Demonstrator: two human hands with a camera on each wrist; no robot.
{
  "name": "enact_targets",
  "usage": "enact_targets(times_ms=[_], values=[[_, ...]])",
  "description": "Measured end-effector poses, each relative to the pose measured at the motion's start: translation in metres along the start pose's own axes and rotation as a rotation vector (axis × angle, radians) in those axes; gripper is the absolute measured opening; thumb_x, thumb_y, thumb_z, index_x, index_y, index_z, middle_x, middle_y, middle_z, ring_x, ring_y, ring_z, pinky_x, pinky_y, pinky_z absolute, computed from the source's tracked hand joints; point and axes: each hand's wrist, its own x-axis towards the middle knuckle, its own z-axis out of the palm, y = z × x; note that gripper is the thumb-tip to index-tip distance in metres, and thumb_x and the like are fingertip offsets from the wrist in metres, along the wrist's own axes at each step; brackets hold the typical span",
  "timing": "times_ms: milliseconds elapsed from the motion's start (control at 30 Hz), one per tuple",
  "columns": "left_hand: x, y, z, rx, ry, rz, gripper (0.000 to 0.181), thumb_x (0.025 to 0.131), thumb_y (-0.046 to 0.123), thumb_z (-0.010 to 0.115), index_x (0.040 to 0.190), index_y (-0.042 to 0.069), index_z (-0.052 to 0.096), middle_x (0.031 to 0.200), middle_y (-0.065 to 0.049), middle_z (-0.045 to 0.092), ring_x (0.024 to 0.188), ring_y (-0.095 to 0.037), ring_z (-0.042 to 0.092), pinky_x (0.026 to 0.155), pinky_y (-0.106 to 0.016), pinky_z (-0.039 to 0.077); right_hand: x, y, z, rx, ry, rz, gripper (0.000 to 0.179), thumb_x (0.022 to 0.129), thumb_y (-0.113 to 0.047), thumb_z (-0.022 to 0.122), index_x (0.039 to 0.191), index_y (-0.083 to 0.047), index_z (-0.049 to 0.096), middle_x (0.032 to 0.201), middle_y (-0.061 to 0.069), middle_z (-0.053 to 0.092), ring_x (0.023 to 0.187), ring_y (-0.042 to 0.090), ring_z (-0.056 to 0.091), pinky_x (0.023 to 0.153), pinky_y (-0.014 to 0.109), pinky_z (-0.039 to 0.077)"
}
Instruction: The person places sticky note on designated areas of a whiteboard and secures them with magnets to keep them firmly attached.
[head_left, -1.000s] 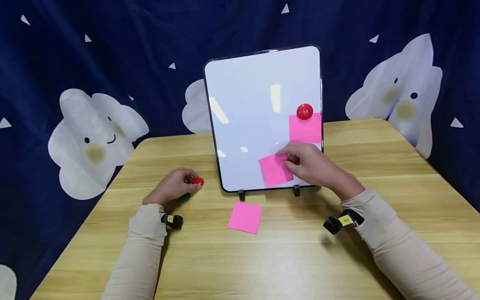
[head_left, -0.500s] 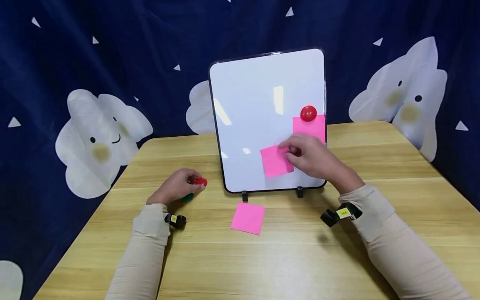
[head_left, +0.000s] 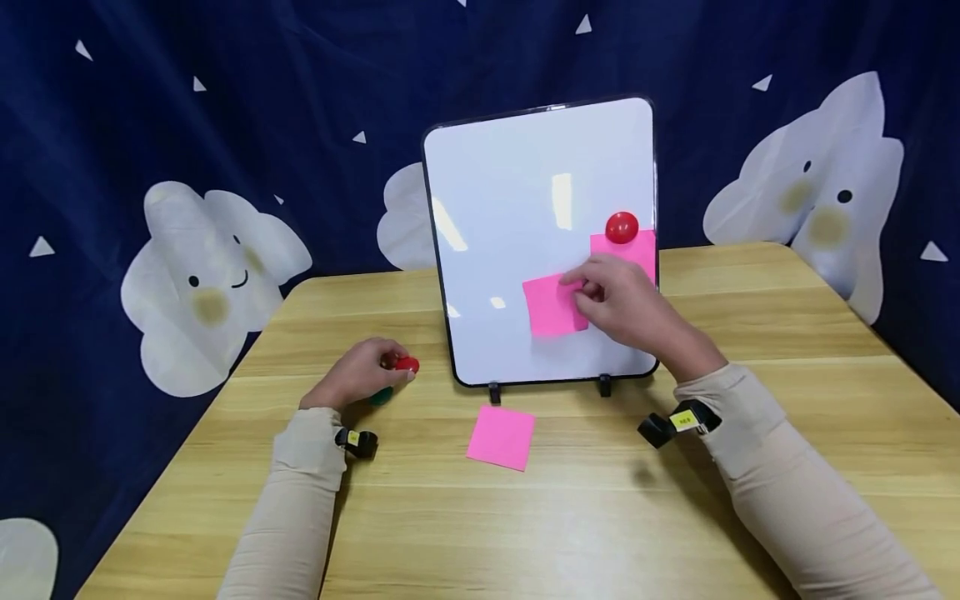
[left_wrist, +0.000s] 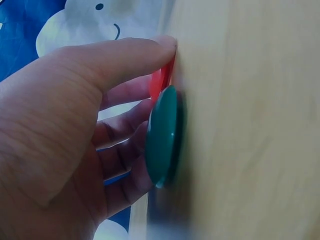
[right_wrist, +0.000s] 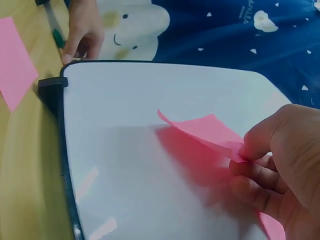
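Note:
My right hand [head_left: 626, 302] pinches a pink sticky note [head_left: 551, 307] by its upper right corner, in front of the whiteboard [head_left: 510, 200]. In the right wrist view the note [right_wrist: 205, 132] curls and stands partly off the board, casting a shadow. Low on the table, my left hand [head_left: 358, 371] holds a red round magnet [head_left: 407, 365] between thumb and fingers. A green round magnet [left_wrist: 162, 137] lies beside it, near the palm. Another pink note [head_left: 633, 250] is on the board's right side, under a red magnet [head_left: 622, 227]; my right hand covers part of that note.
A loose pink note [head_left: 502, 438] lies on the wooden table [head_left: 570, 517] before the board. Two black feet, one a left foot [head_left: 494, 393], support the board. Behind the table hangs a dark blue curtain [head_left: 300, 75] with white clouds.
My right hand has raised the pink note up the board, towards the note under the red magnet. My left hand stays at the red magnet. The head view has shifted slightly.

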Motion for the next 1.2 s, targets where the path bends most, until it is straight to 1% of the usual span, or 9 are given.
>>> enact_targets(times_ms=[133,233,567,633,733,867,967,1100,1200], values=[[-0.001,0.001,-0.001,0.007,-0.004,-0.002,0.035,0.090,0.028,0.075,0.119,0.009,0.069,0.105,-0.007,0.064,0.090,-0.024,0.057,0.079,-0.039,0.050,0.002,0.000,-0.005,0.002,0.035,0.013,0.022,0.089,0.005,0.067,0.108,-0.001,0.073,0.088,0.007,0.062,0.075,0.021,0.056,0.065,0.030,0.048],[-0.001,0.001,0.000,0.009,-0.003,-0.006,0.035,0.090,0.028,0.075,0.119,0.009,0.069,0.105,-0.007,0.064,0.091,-0.024,0.057,0.080,-0.039,0.050,0.004,0.001,-0.007,-0.009,0.042,0.029,0.021,0.089,0.004,0.068,0.109,-0.001,0.073,0.090,0.007,0.062,0.076,0.021,0.055,0.066,0.030,0.048],[-0.001,0.001,0.002,0.007,-0.004,-0.028,0.033,0.091,0.027,0.075,0.118,0.010,0.069,0.104,-0.007,0.064,0.091,-0.023,0.058,0.080,-0.039,0.050,0.008,0.002,-0.005,-0.041,0.078,0.045,0.024,0.087,-0.001,0.073,0.110,-0.003,0.074,0.091,0.005,0.058,0.077,0.020,0.053,0.065,0.032,0.048],[-0.001,0.002,0.002,0.004,-0.006,-0.024,0.033,0.091,0.027,0.075,0.118,0.010,0.069,0.105,-0.007,0.064,0.091,-0.024,0.058,0.080,-0.039,0.050,0.008,0.003,-0.003,-0.048,0.093,0.030,0.023,0.087,0.000,0.072,0.109,-0.003,0.074,0.090,0.005,0.058,0.077,0.019,0.053,0.065,0.032,0.048],[0.000,0.004,0.001,0.008,-0.005,-0.018,0.033,0.090,0.027,0.075,0.118,0.010,0.069,0.104,-0.006,0.064,0.090,-0.023,0.057,0.080,-0.039,0.050,0.008,0.003,-0.001,-0.063,0.139,-0.002,0.022,0.086,0.002,0.071,0.108,-0.001,0.073,0.093,0.007,0.059,0.078,0.019,0.054,0.067,0.032,0.048],[0.003,0.003,0.001,0.021,0.000,-0.018,0.034,0.090,0.029,0.075,0.118,0.011,0.069,0.104,-0.005,0.064,0.091,-0.023,0.057,0.080,-0.038,0.050,0.006,0.002,0.000,-0.077,0.207,-0.009,0.022,0.086,0.003,0.072,0.108,0.000,0.072,0.099,0.010,0.058,0.080,0.019,0.056,0.071,0.034,0.049],[0.003,0.003,0.002,0.026,0.005,-0.027,0.034,0.090,0.029,0.075,0.118,0.011,0.069,0.105,-0.006,0.064,0.091,-0.024,0.057,0.080,-0.039,0.050,0.006,0.002,0.002,-0.086,0.234,-0.011,0.025,0.086,0.003,0.072,0.111,0.002,0.072,0.098,0.010,0.057,0.081,0.020,0.055,0.070,0.034,0.049],[0.002,0.001,0.002,0.025,0.003,-0.032,0.034,0.090,0.029,0.075,0.118,0.010,0.068,0.105,-0.006,0.064,0.092,-0.024,0.057,0.080,-0.039,0.050,0.007,0.003,0.008,-0.090,0.276,-0.054,0.028,0.086,0.004,0.072,0.114,0.004,0.071,0.099,0.013,0.057,0.080,0.021,0.053,0.068,0.033,0.047],[0.001,0.001,0.003,0.025,0.001,-0.035,0.034,0.091,0.028,0.075,0.119,0.011,0.068,0.105,-0.006,0.064,0.092,-0.023,0.057,0.081,-0.039,0.050,0.006,0.003,0.011,-0.092,0.305,-0.076,0.030,0.086,0.004,0.072,0.116,0.005,0.071,0.103,0.016,0.057,0.080,0.022,0.053,0.067,0.032,0.046]])
